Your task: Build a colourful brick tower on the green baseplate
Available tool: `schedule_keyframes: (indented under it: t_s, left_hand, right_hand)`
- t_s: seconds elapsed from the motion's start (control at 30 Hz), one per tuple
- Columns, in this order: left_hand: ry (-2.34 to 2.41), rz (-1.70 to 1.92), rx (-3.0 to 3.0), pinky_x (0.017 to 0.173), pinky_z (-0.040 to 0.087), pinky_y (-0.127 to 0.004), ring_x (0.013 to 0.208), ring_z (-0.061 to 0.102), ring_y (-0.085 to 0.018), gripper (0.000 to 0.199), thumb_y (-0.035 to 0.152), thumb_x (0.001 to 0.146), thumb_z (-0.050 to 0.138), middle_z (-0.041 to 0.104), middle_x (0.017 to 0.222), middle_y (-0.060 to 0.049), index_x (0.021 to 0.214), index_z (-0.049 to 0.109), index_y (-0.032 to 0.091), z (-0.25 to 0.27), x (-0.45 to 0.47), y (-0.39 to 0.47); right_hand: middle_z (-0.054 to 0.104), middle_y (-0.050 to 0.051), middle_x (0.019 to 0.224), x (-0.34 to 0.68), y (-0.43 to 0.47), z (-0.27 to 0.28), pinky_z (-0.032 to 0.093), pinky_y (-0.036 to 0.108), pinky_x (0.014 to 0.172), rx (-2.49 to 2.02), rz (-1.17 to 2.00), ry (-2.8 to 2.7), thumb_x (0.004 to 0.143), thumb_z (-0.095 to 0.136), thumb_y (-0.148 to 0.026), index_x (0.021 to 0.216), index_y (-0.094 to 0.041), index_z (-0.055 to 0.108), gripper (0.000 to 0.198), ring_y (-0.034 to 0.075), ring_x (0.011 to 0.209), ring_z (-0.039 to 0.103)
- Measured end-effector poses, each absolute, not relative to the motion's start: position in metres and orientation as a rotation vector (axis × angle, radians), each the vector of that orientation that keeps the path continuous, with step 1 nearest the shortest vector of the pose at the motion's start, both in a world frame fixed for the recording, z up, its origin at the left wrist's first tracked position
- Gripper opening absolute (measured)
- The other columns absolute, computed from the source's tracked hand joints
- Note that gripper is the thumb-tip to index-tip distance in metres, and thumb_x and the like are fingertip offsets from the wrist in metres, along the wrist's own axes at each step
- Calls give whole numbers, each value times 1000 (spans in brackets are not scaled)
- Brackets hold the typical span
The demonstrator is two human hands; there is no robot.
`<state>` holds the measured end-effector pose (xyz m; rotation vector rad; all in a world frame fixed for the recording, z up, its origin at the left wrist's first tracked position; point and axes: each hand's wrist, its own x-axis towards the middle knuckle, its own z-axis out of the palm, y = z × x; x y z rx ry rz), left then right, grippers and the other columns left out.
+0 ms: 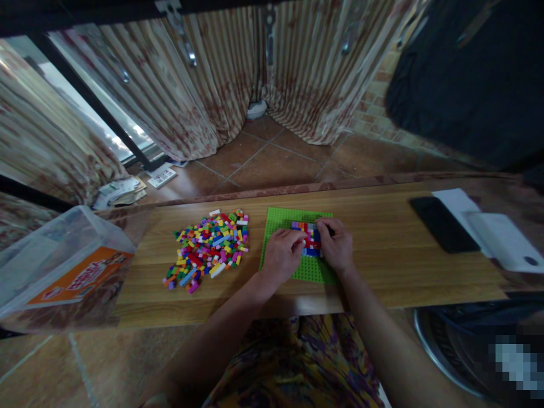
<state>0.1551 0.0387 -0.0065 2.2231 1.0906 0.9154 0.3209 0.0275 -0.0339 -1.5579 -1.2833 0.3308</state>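
Both hands rest on the green plate (280, 226) on the worktop (382, 255). The left hand (281, 253) and right hand (336, 245) pinch the bricks (311, 235) stuck there. A brick pile (208, 246) lies left.

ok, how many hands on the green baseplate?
2. The left hand rests on the green baseplate at the left edge of the small brick build; the right hand is at its right edge. Both fingertips touch the build. No other hands visible.

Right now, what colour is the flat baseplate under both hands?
The baseplate is bright green, shown best in the head view.
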Motion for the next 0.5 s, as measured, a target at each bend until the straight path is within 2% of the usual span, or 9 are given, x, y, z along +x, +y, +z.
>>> schedule_keyframes:
  t_s: [0.5]
  left_hand:
    - [1190,1032,2103,89,51,-35,95,62,-19,21,10,84,59,68,99,-5,102,66,20,-17,159,33]
  right_hand:
    - [69,6,88,320,27,-34,49,37,85,-1570,353,-1262,89,51,-36,83,-19,69,25,21,89,63]
